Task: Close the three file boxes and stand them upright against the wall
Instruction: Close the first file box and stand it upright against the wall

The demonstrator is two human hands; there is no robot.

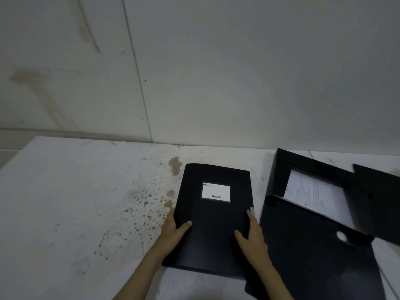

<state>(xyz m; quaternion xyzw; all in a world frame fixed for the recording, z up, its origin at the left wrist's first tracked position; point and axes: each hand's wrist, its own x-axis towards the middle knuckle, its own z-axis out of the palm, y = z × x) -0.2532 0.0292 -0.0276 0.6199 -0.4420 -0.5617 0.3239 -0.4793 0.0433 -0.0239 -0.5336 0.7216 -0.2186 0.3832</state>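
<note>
A closed black file box (213,215) with a white label lies flat on the white table (75,191). My left hand (173,229) grips its left edge, thumb on the lid. My right hand (252,233) holds its right edge, fingers on the lid. To the right a second black file box (313,234) lies open, its lid spread toward me and white printed papers (311,193) inside. Part of a third black file box (381,191) shows at the far right edge; whether it is closed is hidden.
A pale wall (216,83) rises along the table's far edge, just beyond the boxes. Brown stains and dark specks (149,200) mark the tabletop left of the closed box. The table's left edge runs diagonally at the far left.
</note>
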